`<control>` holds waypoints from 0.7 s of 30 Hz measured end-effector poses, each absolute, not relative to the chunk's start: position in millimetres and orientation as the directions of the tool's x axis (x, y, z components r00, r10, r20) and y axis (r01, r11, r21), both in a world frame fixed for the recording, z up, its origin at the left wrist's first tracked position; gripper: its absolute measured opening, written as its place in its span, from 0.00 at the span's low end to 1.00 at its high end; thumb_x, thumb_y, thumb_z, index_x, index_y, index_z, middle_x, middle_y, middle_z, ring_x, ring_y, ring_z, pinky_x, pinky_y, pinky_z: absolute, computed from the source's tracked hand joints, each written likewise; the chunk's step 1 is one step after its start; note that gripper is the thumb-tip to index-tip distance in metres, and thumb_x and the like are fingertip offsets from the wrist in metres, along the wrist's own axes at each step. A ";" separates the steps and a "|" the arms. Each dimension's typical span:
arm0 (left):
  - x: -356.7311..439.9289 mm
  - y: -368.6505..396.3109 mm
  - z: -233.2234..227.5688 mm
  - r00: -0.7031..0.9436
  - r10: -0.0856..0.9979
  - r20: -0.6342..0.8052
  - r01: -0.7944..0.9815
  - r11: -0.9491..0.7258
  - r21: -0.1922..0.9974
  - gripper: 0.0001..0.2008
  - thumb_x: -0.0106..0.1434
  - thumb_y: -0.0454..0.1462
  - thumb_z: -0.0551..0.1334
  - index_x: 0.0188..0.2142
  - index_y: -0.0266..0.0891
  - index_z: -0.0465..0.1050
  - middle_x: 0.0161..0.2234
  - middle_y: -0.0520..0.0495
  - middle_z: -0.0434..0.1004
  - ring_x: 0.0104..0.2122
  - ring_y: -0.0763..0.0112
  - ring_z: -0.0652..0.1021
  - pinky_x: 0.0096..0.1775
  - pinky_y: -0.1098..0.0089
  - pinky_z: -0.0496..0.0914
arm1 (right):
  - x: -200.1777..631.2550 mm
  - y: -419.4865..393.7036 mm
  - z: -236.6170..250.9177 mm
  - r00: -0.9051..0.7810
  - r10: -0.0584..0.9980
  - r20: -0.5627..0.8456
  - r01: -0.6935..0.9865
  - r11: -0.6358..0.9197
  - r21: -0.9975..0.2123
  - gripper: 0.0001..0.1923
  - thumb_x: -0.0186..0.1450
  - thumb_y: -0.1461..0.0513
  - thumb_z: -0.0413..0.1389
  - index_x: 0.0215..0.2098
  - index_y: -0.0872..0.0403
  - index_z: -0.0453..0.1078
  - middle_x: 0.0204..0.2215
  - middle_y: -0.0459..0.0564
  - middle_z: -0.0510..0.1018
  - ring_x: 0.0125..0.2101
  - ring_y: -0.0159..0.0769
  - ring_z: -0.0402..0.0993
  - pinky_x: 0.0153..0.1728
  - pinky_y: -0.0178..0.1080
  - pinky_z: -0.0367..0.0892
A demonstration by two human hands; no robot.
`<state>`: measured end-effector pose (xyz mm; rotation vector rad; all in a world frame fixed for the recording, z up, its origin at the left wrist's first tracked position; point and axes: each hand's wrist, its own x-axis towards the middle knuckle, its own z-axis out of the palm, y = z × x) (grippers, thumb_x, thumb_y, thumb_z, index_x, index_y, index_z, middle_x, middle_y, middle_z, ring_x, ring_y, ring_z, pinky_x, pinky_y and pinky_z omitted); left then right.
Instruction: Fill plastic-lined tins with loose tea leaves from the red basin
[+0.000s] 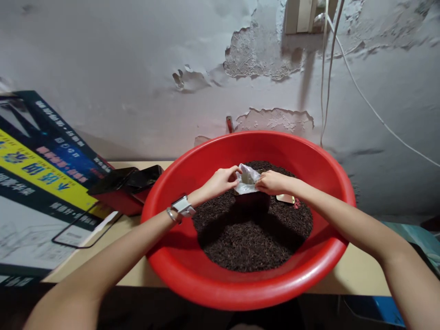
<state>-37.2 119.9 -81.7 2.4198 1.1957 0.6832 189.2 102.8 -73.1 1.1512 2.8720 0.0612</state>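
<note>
Left hand [220, 182]: fingers pinched shut in a tight grip on the left edge of the packet.
Right hand [273, 182]: fingers likewise pinched closed, its grip on the packet's right edge; the two hands face each other across it, nearly touching.
Packet [247, 179]: small, crinkled, pale and glossy, a thin film or foil; its top looks pulled open between the fingertips. It sits above the middle of the basin, toward 12 o'clock of the dark fill.
Dark container [252, 201]: a blunt, dark shape stands just under the packet, half sunk in the granules; what it is made of cannot be told.
Granules [252, 238]: dark brown, coarse and crumbly, heaped in the basin's bottom.
Basin [206, 284]: round, wide, smooth red plastic with a thick rolled rim, resting on the bench [347, 275], a pale flat top.
Label [285, 198]: small, light, flat piece lying on the granules at about 3 o'clock, just below the right wrist.
Watch [183, 206]: pale-strapped, on the left wrist, beside a thin bangle.
Box [44, 174]: large printed carton at 9 o'clock, dark blue with a yellow band.
Dark case [127, 179]: glossy black, between box and basin.
Wall [137, 68]: grey, with paint peeling in patches.
</note>
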 end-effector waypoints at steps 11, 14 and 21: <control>-59.3 115.8 -75.4 0.573 0.721 0.391 0.708 -0.675 0.206 0.13 0.61 0.32 0.55 0.41 0.38 0.77 0.58 0.39 0.65 0.45 0.62 0.77 0.49 0.59 0.72 | 204.4 101.4 -49.7 -0.455 0.883 0.117 0.890 0.446 0.092 0.18 0.72 0.60 0.48 0.55 0.52 0.73 0.44 0.58 0.76 0.50 0.45 0.67 0.40 0.39 0.65; -55.4 114.1 -71.8 0.589 0.723 0.362 0.726 -0.670 0.157 0.17 0.62 0.31 0.54 0.46 0.37 0.77 0.51 0.39 0.74 0.47 0.60 0.77 0.51 0.59 0.71 | 203.7 101.3 -52.9 -0.514 0.838 0.181 0.858 0.500 0.121 0.20 0.73 0.54 0.47 0.53 0.51 0.75 0.50 0.60 0.70 0.53 0.46 0.62 0.44 0.41 0.64; -48.2 111.8 -63.2 0.390 0.871 0.297 0.880 -0.448 0.157 0.18 0.59 0.34 0.62 0.49 0.34 0.76 0.45 0.38 0.75 0.44 0.55 0.77 0.48 0.59 0.71 | 205.4 104.2 -53.1 -0.356 0.925 0.135 0.934 0.350 0.066 0.13 0.69 0.60 0.52 0.40 0.58 0.77 0.43 0.59 0.76 0.45 0.45 0.72 0.39 0.39 0.63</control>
